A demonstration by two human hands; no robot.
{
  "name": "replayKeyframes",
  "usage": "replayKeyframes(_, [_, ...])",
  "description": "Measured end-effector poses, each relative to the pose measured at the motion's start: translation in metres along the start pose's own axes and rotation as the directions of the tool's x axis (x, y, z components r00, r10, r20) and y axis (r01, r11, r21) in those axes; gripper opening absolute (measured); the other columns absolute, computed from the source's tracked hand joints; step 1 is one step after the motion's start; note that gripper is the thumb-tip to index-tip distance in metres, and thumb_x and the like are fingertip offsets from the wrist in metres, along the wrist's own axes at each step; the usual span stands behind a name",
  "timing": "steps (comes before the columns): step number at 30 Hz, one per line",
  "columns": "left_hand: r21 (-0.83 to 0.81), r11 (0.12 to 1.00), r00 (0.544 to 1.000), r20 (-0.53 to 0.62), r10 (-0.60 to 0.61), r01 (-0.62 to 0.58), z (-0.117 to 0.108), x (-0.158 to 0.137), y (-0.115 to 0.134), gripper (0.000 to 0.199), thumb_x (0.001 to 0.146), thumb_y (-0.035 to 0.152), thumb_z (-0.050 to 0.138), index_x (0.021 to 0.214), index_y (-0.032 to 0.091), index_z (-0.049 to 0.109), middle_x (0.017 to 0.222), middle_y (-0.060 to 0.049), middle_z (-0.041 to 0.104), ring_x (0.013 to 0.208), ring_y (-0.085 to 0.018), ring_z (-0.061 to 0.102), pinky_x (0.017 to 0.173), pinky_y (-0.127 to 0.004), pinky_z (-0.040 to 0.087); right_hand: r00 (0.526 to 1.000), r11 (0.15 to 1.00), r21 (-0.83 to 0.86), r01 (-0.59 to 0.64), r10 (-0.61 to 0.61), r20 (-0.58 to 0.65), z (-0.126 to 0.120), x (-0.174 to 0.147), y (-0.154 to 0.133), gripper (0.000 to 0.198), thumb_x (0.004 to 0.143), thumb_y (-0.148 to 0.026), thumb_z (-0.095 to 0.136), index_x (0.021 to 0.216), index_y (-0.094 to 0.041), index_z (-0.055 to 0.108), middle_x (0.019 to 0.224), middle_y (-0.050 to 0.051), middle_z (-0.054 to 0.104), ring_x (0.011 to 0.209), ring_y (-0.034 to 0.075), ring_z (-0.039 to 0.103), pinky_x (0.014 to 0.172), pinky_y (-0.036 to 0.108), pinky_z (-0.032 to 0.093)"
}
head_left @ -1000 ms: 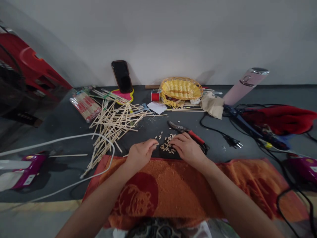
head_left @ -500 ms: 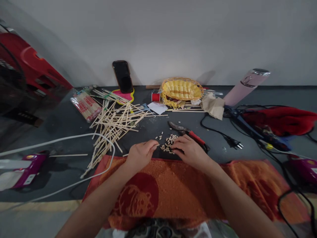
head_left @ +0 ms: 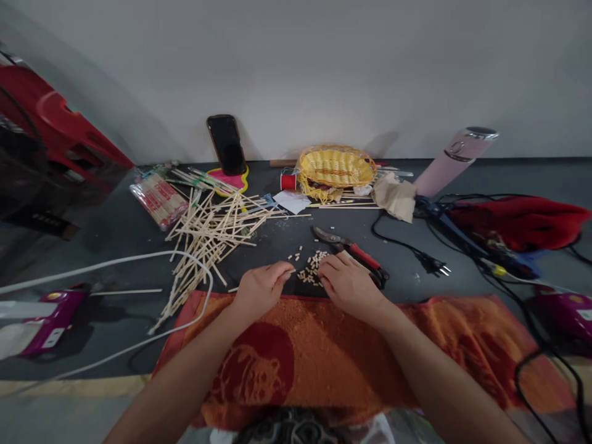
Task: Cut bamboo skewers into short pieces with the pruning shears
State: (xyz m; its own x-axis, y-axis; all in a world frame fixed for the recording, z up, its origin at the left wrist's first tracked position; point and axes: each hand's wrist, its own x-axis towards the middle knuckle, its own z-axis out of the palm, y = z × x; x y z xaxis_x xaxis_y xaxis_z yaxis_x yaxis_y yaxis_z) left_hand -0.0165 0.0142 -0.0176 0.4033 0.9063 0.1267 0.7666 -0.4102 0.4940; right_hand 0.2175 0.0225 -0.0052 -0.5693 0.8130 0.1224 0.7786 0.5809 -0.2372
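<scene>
My left hand (head_left: 263, 285) is pinched, with a small pale piece of wooden stick (head_left: 292, 271) at the tips of thumb and forefinger. Just right of it lies a loose pile of short cut stick pieces (head_left: 311, 266), with a few more scattered behind. At the right edge of that pile, my right hand (head_left: 354, 283) has its fingers curled down and drawn together; whatever they hold is hidden. Beyond and beside this hand lie pruning shears (head_left: 333, 238) with red handles, partly covered by it.
Thin wooden sticks (head_left: 215, 229) lie heaped at left. An orange towel (head_left: 342, 351) runs along the front edge. Behind are a yellow basket (head_left: 337, 165), red thread spool (head_left: 288, 182), phone (head_left: 226, 145) and pink flask (head_left: 457, 159). A plug (head_left: 432, 265) lies right; a white cable (head_left: 139, 256) crosses left.
My right hand's fingers have curled in closer at the pile's edge. The left hand keeps its pinch on the stick piece. The whole view has shifted slightly.
</scene>
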Motion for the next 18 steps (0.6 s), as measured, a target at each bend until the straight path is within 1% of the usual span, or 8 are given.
replayKeyframes(2, [-0.003, 1.0, 1.0, 0.0, 0.005, -0.005, 0.0, 0.0, 0.0, 0.021, 0.095, 0.026, 0.044, 0.107, 0.025, 0.06, 0.095, 0.001, 0.073, 0.083, -0.015, 0.069, 0.072, -0.024, 0.047, 0.998, 0.998, 0.059, -0.024, 0.027, -0.055, 0.002, 0.001, 0.003, 0.015, 0.093, -0.017, 0.044, 0.092, -0.018, 0.06, 0.098, 0.009, 0.062, 0.096, 0.023, 0.054, 0.09, 0.038, 0.042])
replayKeyframes(4, [-0.014, 1.0, 1.0, -0.01, 0.008, -0.009, 0.0, 0.0, 0.0, 0.021, 0.095, 0.026, 0.044, 0.107, 0.025, 0.061, 0.095, 0.0, 0.073, 0.084, -0.015, 0.068, 0.072, -0.024, 0.047, 0.987, 0.98, 0.184, -0.078, 0.102, -0.122, 0.003, 0.001, 0.005, 0.016, 0.094, -0.016, 0.042, 0.094, -0.019, 0.058, 0.095, 0.008, 0.063, 0.094, 0.022, 0.055, 0.088, 0.036, 0.043])
replayKeyframes(5, [-0.026, 1.0, 1.0, -0.019, 0.011, -0.011, 0.0, 0.0, 0.001, 0.021, 0.095, 0.026, 0.044, 0.107, 0.025, 0.061, 0.095, 0.0, 0.073, 0.084, -0.015, 0.068, 0.073, -0.024, 0.047, 0.979, 0.959, 0.268, -0.095, 0.139, -0.15, 0.002, 0.001, 0.005, 0.016, 0.094, -0.017, 0.042, 0.095, -0.019, 0.057, 0.093, 0.007, 0.063, 0.092, 0.021, 0.056, 0.085, 0.035, 0.044])
replayKeyframes(7, [-0.062, 0.998, 0.999, -0.045, 0.014, -0.016, -0.001, 0.0, 0.002, 0.021, 0.095, 0.026, 0.044, 0.107, 0.025, 0.061, 0.097, 0.0, 0.072, 0.085, -0.015, 0.068, 0.074, -0.024, 0.048, 0.968, 0.897, 0.433, -0.087, 0.179, -0.176, 0.0, 0.001, 0.002, 0.015, 0.095, -0.017, 0.042, 0.096, -0.02, 0.056, 0.091, 0.005, 0.063, 0.088, 0.018, 0.057, 0.081, 0.031, 0.045])
replayKeyframes(10, [-0.123, 0.992, 0.997, -0.079, 0.013, -0.023, -0.004, -0.001, 0.006, 0.02, 0.095, 0.026, 0.045, 0.107, 0.024, 0.061, 0.098, 0.0, 0.072, 0.086, -0.015, 0.067, 0.076, -0.024, 0.048, 0.968, 0.799, 0.6, -0.044, 0.183, -0.174, -0.003, 0.0, -0.01, 0.012, 0.095, -0.019, 0.044, 0.093, -0.022, 0.056, 0.089, 0.002, 0.062, 0.084, 0.015, 0.058, 0.077, 0.028, 0.046])
replayKeyframes(12, [-0.153, 0.988, 0.995, -0.094, 0.015, -0.029, -0.005, -0.002, 0.009, 0.02, 0.095, 0.026, 0.045, 0.107, 0.024, 0.062, 0.099, 0.0, 0.072, 0.086, -0.014, 0.067, 0.077, -0.024, 0.049, 0.967, 0.748, 0.663, -0.036, 0.194, -0.166, -0.002, -0.001, -0.019, 0.008, 0.093, -0.02, 0.047, 0.095, -0.022, 0.055, 0.089, 0.002, 0.061, 0.082, 0.014, 0.058, 0.076, 0.026, 0.046])
replayKeyframes(14, [-0.181, 0.982, 0.993, -0.112, 0.024, -0.044, -0.004, -0.003, 0.012, 0.021, 0.094, 0.024, 0.046, 0.107, 0.024, 0.062, 0.099, -0.001, 0.072, 0.086, -0.014, 0.068, 0.077, -0.024, 0.049, 0.968, 0.72, 0.693, -0.033, 0.196, -0.158, 0.001, -0.002, -0.026, 0.007, 0.092, -0.02, 0.048, 0.096, -0.022, 0.054, 0.089, 0.002, 0.059, 0.081, 0.013, 0.058, 0.074, 0.026, 0.047])
replayKeyframes(18, [-0.231, 0.971, 0.989, -0.145, 0.036, -0.07, -0.003, -0.005, 0.015, 0.02, 0.094, 0.023, 0.048, 0.106, 0.022, 0.063, 0.098, -0.001, 0.073, 0.084, -0.013, 0.069, 0.075, -0.023, 0.05, 0.965, 0.732, 0.68, -0.03, 0.199, -0.171, 0.008, -0.002, -0.031, 0.005, 0.091, -0.019, 0.048, 0.094, -0.022, 0.051, 0.09, 0.002, 0.058, 0.082, 0.014, 0.058, 0.074, 0.027, 0.048])
